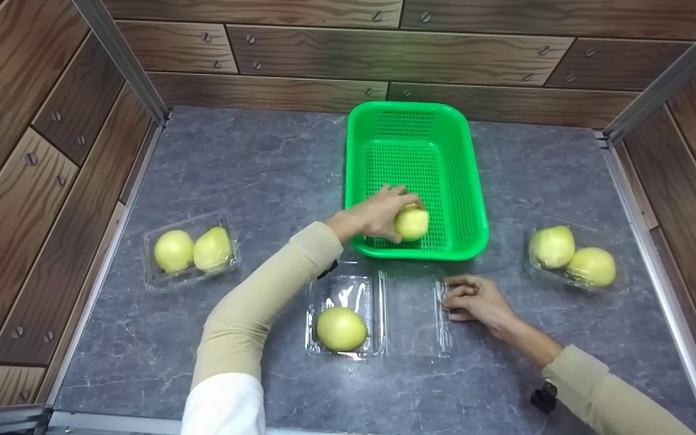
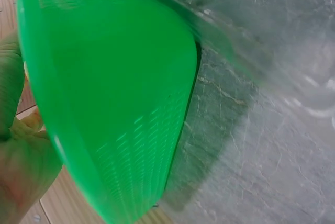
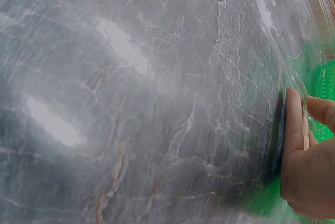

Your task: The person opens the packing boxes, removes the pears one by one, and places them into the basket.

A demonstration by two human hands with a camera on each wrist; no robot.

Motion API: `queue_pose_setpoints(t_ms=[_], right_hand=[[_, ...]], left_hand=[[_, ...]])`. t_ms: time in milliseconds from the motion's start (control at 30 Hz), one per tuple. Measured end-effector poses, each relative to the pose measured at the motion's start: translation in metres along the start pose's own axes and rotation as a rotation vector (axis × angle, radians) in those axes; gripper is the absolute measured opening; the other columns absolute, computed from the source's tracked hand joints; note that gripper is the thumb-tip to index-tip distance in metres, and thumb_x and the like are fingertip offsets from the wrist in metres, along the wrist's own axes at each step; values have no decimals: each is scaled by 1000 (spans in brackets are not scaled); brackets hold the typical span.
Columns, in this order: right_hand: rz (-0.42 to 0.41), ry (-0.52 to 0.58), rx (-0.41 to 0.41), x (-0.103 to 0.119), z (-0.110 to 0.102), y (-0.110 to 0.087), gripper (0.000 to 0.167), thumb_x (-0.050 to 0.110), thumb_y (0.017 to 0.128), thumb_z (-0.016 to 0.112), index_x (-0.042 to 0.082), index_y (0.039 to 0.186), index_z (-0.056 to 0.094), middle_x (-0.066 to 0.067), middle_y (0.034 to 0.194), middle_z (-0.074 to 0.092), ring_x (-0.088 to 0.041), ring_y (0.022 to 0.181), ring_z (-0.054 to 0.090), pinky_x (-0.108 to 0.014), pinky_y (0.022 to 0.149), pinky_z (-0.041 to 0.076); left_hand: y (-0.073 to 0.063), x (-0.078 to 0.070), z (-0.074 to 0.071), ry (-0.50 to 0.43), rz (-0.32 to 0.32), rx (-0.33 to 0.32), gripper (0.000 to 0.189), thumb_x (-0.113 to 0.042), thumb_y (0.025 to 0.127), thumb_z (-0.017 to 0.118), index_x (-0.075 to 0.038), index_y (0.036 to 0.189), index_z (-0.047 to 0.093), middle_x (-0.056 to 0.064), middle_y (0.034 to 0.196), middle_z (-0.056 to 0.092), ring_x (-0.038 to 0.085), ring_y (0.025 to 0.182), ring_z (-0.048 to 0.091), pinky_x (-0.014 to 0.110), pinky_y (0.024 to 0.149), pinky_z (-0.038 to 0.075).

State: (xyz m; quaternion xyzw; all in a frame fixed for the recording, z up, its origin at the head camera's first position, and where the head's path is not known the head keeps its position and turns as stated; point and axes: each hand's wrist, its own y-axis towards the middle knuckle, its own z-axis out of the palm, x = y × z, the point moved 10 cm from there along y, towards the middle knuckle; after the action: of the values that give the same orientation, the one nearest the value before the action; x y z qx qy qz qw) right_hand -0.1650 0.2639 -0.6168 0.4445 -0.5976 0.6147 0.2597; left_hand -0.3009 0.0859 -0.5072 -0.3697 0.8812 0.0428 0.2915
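My left hand (image 1: 384, 211) holds a yellow-green pear (image 1: 412, 223) over the near end of the green plastic basket (image 1: 478, 235), fingers curled over its top. In the left wrist view the basket wall (image 2: 115, 77) hides most of that hand. Just in front of the basket lies an open clear plastic clamshell box (image 1: 312, 296) with one pear (image 1: 342, 328) in its near half. My right hand (image 1: 481, 305) pinches the right edge of its flat-lying lid (image 1: 414, 314). The right wrist view shows thumb and fingers on either side of the clear lid edge (image 3: 285, 67).
At the left a closed clear box (image 1: 150, 275) contains two pears (image 1: 174, 251). Another closed box (image 1: 620, 284) with two pears (image 1: 553, 246) sits at the right. Wood-patterned walls (image 1: 396, 54) with metal edge strips bound the grey marbled table (image 1: 251, 163).
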Motion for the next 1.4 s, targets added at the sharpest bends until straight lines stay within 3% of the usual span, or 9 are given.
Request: queue_pose_setpoints(t_ms=[500,833,1067,1200,1400], right_hand=[[-16,-10,-2,-1,0,0,62,-1,91,74,-13,146,48,6,85,69,-9,81,75,-29,73,67],[-17,-2,2,-1,0,1,61,-2,92,72,-13,147,47,6,86,71,-9,81,75,-29,73,67],[-18,-3,2,0,0,2,62,-2,92,73,-13,147,47,6,86,70,-9,81,75,-30,73,67],[-16,-4,1,0,0,1,63,-2,91,73,-12,148,47,6,86,69,-9,81,75,-29,73,67],[-15,-8,0,0,0,1,64,-1,92,74,-12,148,46,5,85,70,-9,81,75,-29,73,67]], left_hand=[[17,-1,20,-5,-25,51,74,-13,81,88,-25,146,56,10,153,50,33,138,46,55,115,50],[16,4,22,-19,-33,63,73,-16,82,88,-24,147,55,11,154,49,35,140,46,57,116,50],[11,2,10,14,-27,27,81,-37,85,87,-25,154,47,11,161,45,39,154,38,61,129,32],[3,-2,0,38,-26,21,80,-43,87,84,-26,155,46,11,166,40,42,158,32,62,131,28],[-14,-10,-13,79,12,16,78,-49,90,80,-25,155,46,7,160,47,36,154,40,56,131,32]])
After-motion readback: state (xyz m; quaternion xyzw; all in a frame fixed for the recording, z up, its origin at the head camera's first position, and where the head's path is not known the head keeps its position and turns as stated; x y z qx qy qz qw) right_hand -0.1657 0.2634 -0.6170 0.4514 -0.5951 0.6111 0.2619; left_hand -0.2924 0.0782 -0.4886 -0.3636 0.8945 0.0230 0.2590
